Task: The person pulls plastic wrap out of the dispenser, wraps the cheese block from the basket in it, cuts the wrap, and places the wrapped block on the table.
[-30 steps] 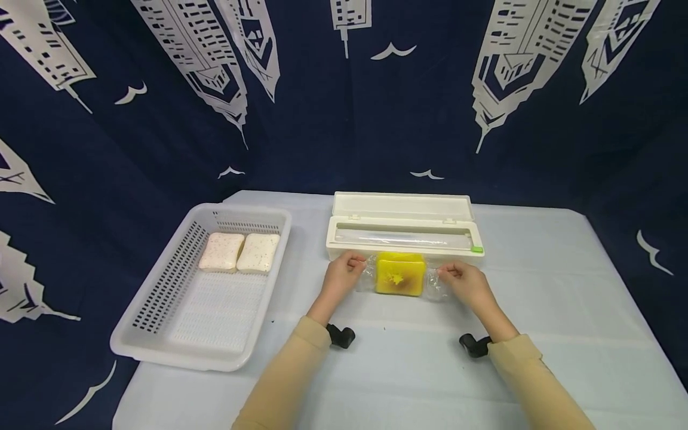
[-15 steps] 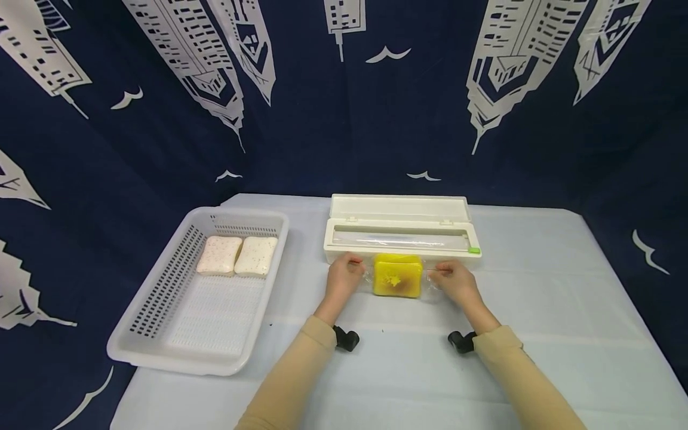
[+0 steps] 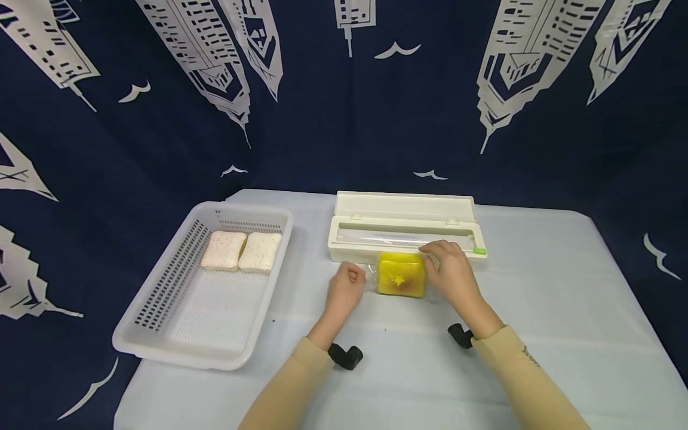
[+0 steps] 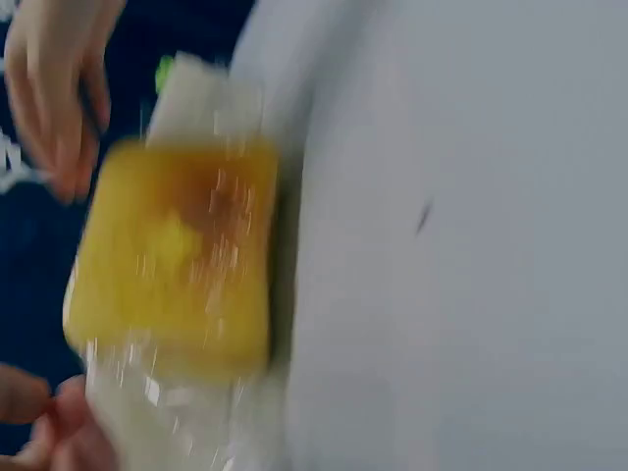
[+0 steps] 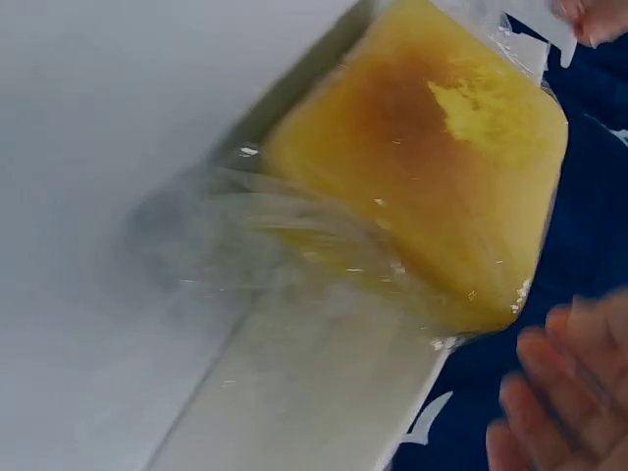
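A thick yellow, toast-shaped slice [image 3: 401, 276] with a browned patch lies in front of the wrap box, covered in clear plastic wrap [image 5: 324, 235]. At its left end, my left hand [image 3: 345, 289] pinches the gathered wrap between thumb and fingers [image 4: 74, 422]. My right hand [image 3: 450, 272] is at the slice's upper right corner, fingers loosely bent. In the right wrist view its fingers [image 5: 549, 392] are apart and hold nothing, while the loose right end of the wrap spreads below the slice. The left wrist view is blurred.
Behind the slice stands an open white wrap dispenser box [image 3: 355, 253], its lid raised, with a roll [image 3: 398, 237] inside and a green tab at the right. A white perforated basket [image 3: 215, 361] on the left holds two pale speckled bread-like slices [image 3: 223, 251].
My right hand has let go of the wrap's right end and moved up and inward to the slice's upper right corner. My left hand stays at the left end, slightly lower.
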Demonstrator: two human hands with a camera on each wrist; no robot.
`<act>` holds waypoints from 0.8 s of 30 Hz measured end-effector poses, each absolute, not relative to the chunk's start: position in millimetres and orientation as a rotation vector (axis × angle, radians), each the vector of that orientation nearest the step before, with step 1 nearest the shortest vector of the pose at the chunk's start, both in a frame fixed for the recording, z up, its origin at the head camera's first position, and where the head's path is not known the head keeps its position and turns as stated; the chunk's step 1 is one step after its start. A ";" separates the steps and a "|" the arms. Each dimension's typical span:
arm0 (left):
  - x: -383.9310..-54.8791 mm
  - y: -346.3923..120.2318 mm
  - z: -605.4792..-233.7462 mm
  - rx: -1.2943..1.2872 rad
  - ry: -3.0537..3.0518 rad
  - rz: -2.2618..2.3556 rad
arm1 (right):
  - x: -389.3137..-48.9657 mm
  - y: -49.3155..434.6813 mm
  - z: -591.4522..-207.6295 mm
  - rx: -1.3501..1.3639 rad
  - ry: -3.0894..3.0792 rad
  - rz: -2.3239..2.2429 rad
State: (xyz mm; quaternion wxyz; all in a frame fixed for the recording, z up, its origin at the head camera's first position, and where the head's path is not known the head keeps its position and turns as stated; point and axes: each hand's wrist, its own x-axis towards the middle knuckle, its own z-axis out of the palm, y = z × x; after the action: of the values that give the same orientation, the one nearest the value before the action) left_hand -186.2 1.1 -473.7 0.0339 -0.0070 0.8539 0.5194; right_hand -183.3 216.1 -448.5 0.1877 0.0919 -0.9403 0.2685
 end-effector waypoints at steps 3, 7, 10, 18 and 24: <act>-171.4 15.4 -478.4 -0.057 2.206 1.649 | -189.9 209.0 -445.5 0.424 -2.667 0.713; -162.4 34.4 -490.1 -0.167 1.853 1.751 | -197.2 199.4 -448.7 0.539 -2.715 0.677; -160.9 42.8 -496.5 -0.264 1.679 1.901 | -199.6 193.3 -452.0 0.568 -2.739 0.672; -162.9 54.2 -504.1 -0.413 1.355 2.206 | -195.3 191.1 -458.7 0.566 -2.755 0.661; -163.6 51.7 -500.3 -0.375 1.380 2.264 | -185.7 193.3 -451.8 0.510 -2.762 0.774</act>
State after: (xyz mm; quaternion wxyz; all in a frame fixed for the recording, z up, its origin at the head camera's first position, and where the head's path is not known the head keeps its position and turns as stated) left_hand -163.6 51.7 -500.3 0.2297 -0.1362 0.5015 0.8229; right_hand -185.7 193.3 -451.8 0.1137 0.1739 -0.9419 0.2640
